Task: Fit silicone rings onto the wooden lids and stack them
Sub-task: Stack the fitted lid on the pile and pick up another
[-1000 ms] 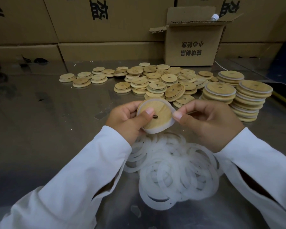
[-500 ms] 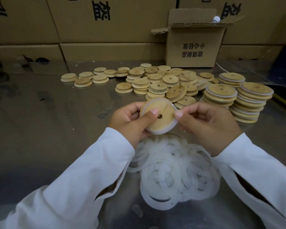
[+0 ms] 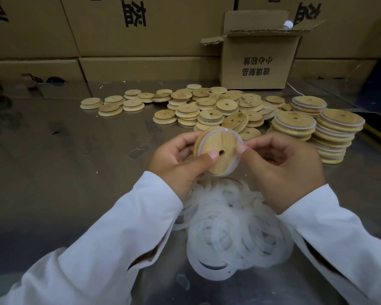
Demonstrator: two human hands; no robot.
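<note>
Your left hand (image 3: 178, 159) grips the lid (image 3: 216, 154), thumb on its face; your right hand (image 3: 282, 166) pinches the ring (image 3: 239, 143) at its rim.

A metal table (image 3: 53, 183) bears loose wooden lids (image 3: 207, 106), ringed-lid stacks (image 3: 337, 137), a silicone-ring heap (image 3: 235, 234) and a carton (image 3: 257, 62).

Grey reflective metal desk (image 3: 53, 150). At its far edge, a small open brown cardboard box (image 3: 255, 62) with black print, a white-capped bottle (image 3: 287, 24) protruding. Large brown cartons (image 3: 141, 29) stand behind.
</note>
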